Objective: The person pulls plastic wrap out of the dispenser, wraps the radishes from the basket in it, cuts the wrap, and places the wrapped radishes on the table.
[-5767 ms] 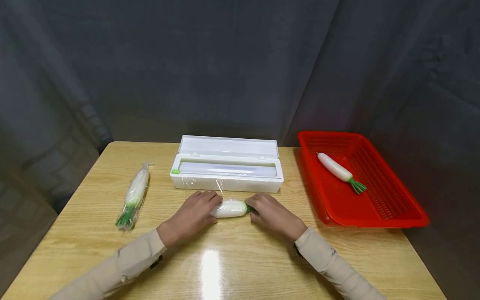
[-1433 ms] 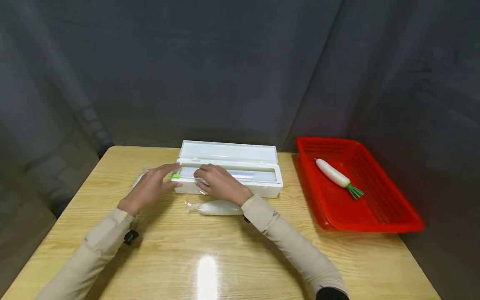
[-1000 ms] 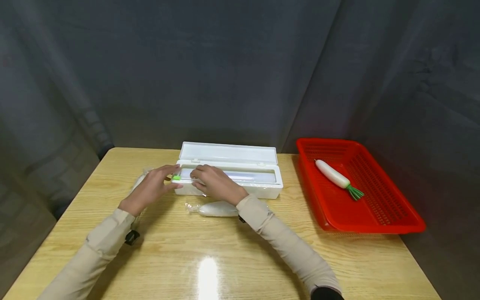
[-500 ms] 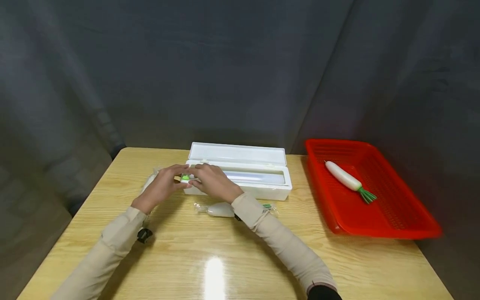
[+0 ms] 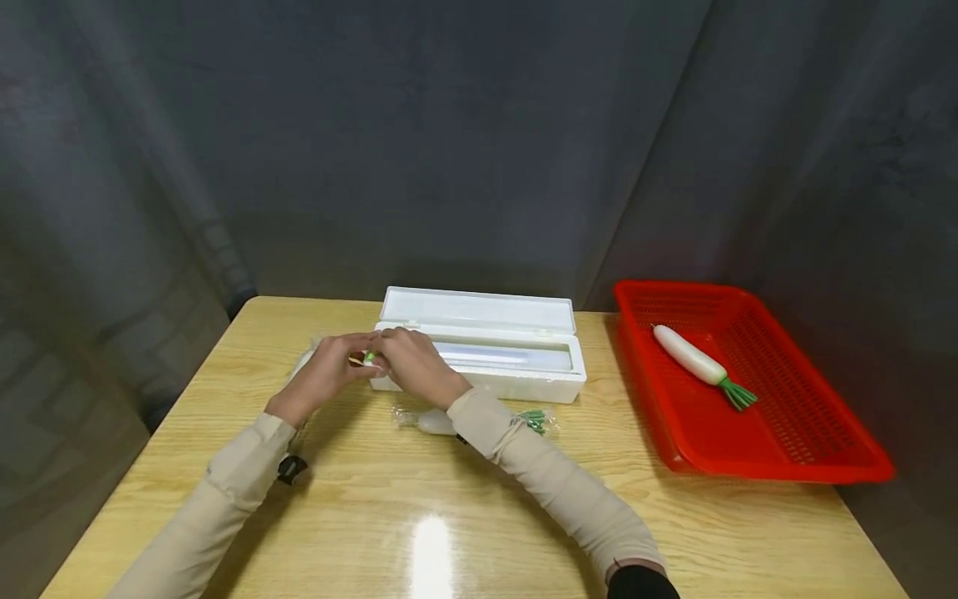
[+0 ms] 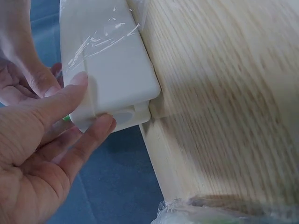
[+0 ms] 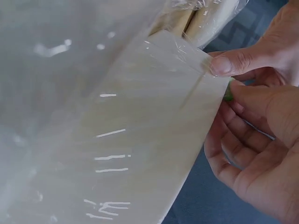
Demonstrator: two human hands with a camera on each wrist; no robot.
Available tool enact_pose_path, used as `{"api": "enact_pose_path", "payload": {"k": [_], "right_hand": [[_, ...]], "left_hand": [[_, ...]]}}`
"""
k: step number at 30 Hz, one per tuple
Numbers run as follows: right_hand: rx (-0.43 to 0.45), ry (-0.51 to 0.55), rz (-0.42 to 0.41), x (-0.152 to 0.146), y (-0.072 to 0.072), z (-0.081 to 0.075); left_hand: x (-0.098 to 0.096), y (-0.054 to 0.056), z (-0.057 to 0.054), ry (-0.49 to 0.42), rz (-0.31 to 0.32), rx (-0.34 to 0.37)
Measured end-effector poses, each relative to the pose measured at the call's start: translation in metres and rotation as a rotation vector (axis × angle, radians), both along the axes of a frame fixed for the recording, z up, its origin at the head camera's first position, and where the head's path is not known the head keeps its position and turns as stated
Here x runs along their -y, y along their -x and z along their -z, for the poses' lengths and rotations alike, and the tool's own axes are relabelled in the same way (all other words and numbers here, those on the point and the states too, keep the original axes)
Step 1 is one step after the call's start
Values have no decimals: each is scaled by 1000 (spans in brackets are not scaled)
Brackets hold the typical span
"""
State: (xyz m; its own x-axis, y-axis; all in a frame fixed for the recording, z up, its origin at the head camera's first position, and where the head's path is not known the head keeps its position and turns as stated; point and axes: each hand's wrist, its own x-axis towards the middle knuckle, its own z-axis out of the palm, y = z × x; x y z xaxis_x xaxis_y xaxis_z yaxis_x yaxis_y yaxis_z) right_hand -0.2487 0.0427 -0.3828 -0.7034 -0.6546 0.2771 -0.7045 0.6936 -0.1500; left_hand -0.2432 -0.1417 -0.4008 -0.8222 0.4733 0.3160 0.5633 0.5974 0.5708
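Across the wooden table (image 5: 352,524), the person's sleeved arms (image 5: 561,491) reach forward and converge at the left end of an open white box (image 5: 524,386). The left hand (image 5: 328,367) grips that end between thumb and fingers. Close beside it, the right hand (image 5: 419,364) angles leftward. Below the right sleeve, a film-wrapped radish (image 5: 435,423) lies just before the box. The right fingers, curled, pinch a green slider (image 7: 228,93).
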Motion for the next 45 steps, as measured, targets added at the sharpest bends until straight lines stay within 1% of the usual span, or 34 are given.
{"api": "enact_pose_path", "payload": {"k": [5, 11, 13, 18, 19, 26, 29, 31, 36, 39, 45], "right_hand": [[-16, -14, -9, -1, 0, -1], [35, 41, -34, -5, 1, -3], [35, 52, -40, -7, 1, -4], [23, 63, -69, -9, 3, -4], [21, 62, -72, -9, 4, -4], [39, 71, -109, -12, 6, -4], [42, 54, -131, -13, 6, -3], [33, 31, -141, -14, 6, -3], [-1, -9, -140, -16, 5, -5], [-13, -1, -144, -18, 6, -6], [-24, 2, -131, -21, 6, -5]], "left_hand": [[0, -2, -4, 28, -12, 23], [-5, -2, -11, 88, 7, 57], [-7, -2, -10, 94, -6, 22], [-13, -1, -2, 85, -54, -102], [-13, -1, -1, 81, -58, -108], [-12, -2, 0, 86, -58, -115], [-12, -3, 1, 89, -59, -114], [-12, -4, 1, 95, -59, -99], [-12, -4, 0, 106, -56, -85], [-11, -4, -1, 104, -58, -96], [-12, -4, -1, 91, -50, -81]]}}
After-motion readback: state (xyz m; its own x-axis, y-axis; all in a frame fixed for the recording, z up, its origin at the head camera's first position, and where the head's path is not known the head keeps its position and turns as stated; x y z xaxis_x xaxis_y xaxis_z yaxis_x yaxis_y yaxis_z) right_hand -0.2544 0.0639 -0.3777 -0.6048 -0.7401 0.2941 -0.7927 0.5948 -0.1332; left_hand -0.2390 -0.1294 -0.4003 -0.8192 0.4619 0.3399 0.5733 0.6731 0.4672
